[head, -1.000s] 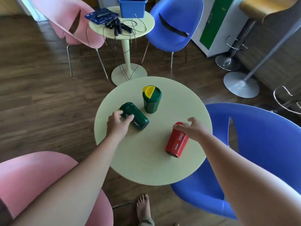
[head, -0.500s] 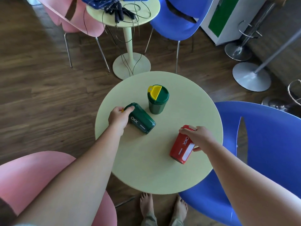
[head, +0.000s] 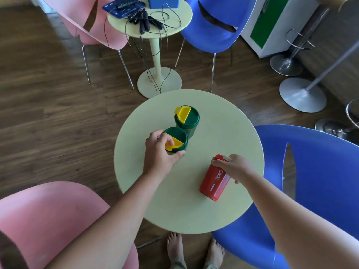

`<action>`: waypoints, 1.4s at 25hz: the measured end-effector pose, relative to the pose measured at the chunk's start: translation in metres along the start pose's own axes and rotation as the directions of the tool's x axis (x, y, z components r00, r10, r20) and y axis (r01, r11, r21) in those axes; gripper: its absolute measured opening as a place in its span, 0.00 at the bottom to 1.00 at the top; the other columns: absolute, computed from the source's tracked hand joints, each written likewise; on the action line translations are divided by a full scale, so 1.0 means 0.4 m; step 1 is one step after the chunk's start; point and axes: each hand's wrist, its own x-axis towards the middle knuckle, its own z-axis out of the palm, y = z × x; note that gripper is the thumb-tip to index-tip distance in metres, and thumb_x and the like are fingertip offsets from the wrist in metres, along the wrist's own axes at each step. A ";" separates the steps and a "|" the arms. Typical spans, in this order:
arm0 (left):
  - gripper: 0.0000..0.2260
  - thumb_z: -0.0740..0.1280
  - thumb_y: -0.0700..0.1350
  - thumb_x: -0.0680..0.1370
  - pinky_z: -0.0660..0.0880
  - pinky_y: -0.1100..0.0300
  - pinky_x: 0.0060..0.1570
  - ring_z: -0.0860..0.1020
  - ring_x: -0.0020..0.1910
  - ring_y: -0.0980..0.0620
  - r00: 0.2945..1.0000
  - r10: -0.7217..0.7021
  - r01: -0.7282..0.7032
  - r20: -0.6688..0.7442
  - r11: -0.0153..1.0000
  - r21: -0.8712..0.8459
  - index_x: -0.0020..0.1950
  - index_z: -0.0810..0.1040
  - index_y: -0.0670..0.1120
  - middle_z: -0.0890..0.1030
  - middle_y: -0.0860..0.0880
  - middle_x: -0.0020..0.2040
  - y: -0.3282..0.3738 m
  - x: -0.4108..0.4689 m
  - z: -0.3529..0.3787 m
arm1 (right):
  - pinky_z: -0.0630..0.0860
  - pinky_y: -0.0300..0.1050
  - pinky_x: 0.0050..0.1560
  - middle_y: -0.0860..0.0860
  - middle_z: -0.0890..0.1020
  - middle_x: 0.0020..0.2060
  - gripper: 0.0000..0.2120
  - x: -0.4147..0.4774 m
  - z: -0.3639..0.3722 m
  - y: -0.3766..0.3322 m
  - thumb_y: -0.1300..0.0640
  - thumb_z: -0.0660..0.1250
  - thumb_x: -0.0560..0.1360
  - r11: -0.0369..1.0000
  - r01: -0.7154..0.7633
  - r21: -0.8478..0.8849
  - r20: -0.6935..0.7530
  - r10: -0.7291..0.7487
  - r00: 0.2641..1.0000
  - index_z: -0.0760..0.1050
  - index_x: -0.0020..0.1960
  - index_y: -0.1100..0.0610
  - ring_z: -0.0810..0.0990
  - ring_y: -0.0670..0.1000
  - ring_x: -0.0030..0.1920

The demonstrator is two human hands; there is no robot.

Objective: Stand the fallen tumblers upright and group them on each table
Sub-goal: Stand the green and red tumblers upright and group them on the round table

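Pink chair [head: 48, 220] sat at the near left, beside the round pale tabletop [head: 223, 133]. My left hand [head: 159, 154] wrapped around a green tumbler [head: 177, 137], fingers and thumb closed on its rim; it stood upright, yellow flap on its lid. Just beyond, touching or nearly so, a second green tumbler [head: 188, 118] stood upright. Further right, my right hand [head: 236, 167] gripped the upper end of the red tumbler [head: 214, 180], which leaned tilted, its base toward me. At the right stood a blue chair [head: 320, 181].
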 end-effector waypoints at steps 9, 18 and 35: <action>0.23 0.70 0.63 0.67 0.72 0.57 0.56 0.74 0.64 0.44 0.999 -0.029 0.029 0.019 0.999 -0.015 0.52 0.78 0.47 0.76 0.46 0.66 0.007 0.010 0.012 | 0.72 0.50 0.63 0.54 0.69 0.73 0.55 -0.039 -0.049 -0.081 0.49 0.77 0.65 0.827 0.519 -0.218 -0.092 -0.547 0.832 0.51 0.84 0.54 0.69 0.58 0.71; 0.24 0.70 0.64 0.67 0.72 0.56 0.59 0.72 0.68 0.45 0.999 -0.026 0.026 0.018 1.000 -0.016 0.51 0.78 0.46 0.76 0.46 0.68 0.006 0.012 0.017 | 0.71 0.52 0.67 0.53 0.64 0.79 0.59 0.020 -0.051 -0.102 0.53 0.79 0.67 0.615 0.702 -0.359 0.011 -0.749 0.662 0.45 0.85 0.48 0.66 0.59 0.75; 0.26 0.77 0.63 0.66 0.77 0.52 0.50 0.75 0.60 0.47 0.999 -0.043 0.043 -0.005 0.999 0.031 0.53 0.76 0.47 0.70 0.51 0.56 0.018 0.017 0.029 | 0.69 0.44 0.61 0.51 0.73 0.72 0.50 0.053 -0.081 -0.133 0.52 0.80 0.65 0.788 0.613 -0.055 -0.123 -0.615 0.779 0.60 0.82 0.50 0.74 0.57 0.69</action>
